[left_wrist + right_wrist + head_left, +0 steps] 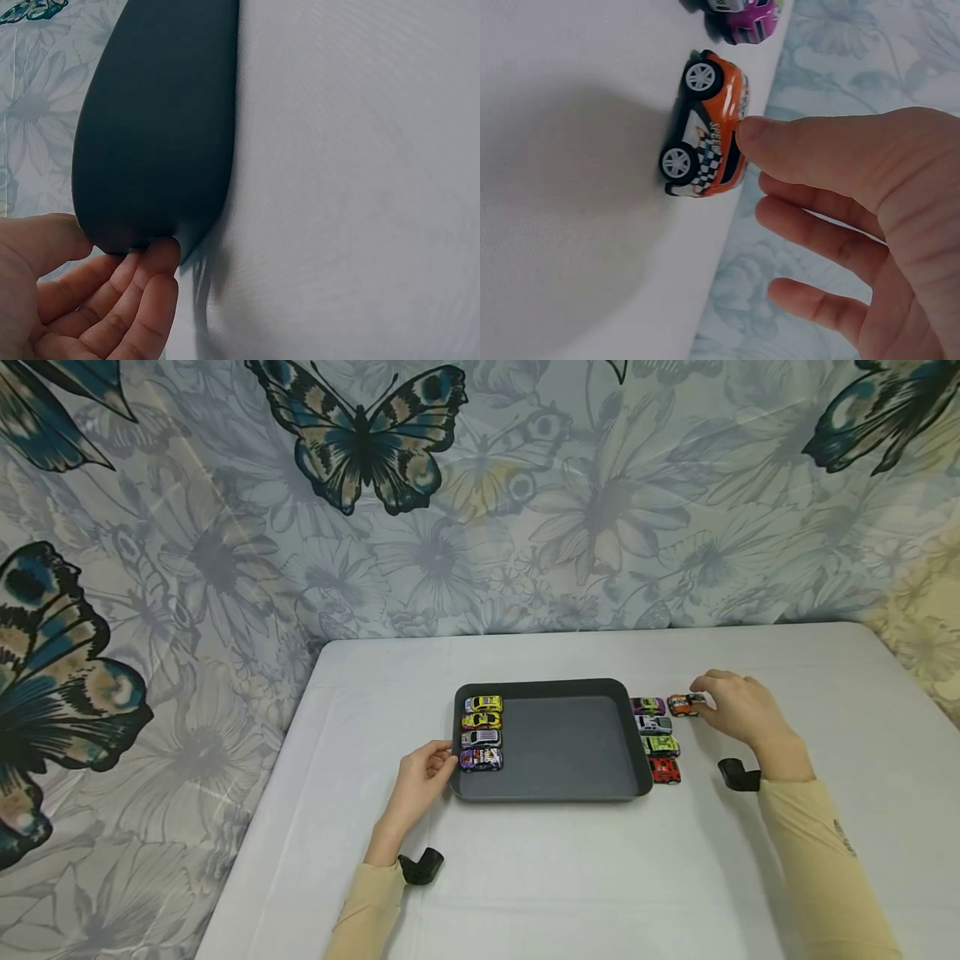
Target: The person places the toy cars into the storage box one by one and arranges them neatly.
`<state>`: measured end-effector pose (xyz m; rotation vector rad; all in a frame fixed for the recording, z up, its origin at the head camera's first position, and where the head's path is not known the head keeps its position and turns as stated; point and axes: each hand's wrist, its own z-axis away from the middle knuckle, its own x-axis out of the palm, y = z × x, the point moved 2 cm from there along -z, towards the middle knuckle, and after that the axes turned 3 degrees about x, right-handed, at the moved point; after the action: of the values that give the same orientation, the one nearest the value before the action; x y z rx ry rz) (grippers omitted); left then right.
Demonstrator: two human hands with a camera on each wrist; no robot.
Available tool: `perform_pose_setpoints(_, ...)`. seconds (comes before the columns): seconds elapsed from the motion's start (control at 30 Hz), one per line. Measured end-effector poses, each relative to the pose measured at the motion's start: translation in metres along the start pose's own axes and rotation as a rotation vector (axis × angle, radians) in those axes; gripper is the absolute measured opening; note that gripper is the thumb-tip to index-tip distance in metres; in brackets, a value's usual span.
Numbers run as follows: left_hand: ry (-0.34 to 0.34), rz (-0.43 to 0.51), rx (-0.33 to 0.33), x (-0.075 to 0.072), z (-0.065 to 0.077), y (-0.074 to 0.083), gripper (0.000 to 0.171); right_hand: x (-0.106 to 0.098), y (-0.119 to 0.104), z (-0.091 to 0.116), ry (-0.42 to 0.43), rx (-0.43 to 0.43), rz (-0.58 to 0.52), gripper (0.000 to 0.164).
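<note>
Left grip (423, 778): tray (566, 747) was pinched at its left end.
Four cars (481, 738): were lined up inside, shown only by the head view.
Right grip (742, 708): orange car (721, 127) was pinched, right of the tray; its SPEED lettering was revealed only at the right wrist.

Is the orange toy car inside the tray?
No, the orange car is outside the tray, at the right hand's fingertips.

Toy cars (481, 738) in tray (562, 743): we count four
Toy cars outside (661, 746): we count five
Trays: we see one
Hand grips (422, 781) (741, 708): two
Black wrist pieces (425, 867) (738, 775): two
</note>
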<state>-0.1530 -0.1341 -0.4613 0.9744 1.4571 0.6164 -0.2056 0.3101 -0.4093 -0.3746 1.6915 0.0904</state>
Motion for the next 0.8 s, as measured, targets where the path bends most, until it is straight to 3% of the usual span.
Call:
perform_pose_setpoints(0.47,-0.005,0.008,-0.005,-0.001,-0.001,0.0,0.024,0.012,0.006,-0.003,-0.084,0.028,-0.014,0.03)
perform_pose_setpoints(0.8,-0.001,0.006,-0.004,0.0,-0.001,0.0,0.024,0.015,0.007,-0.004,-0.083,0.027,-0.033,0.027)
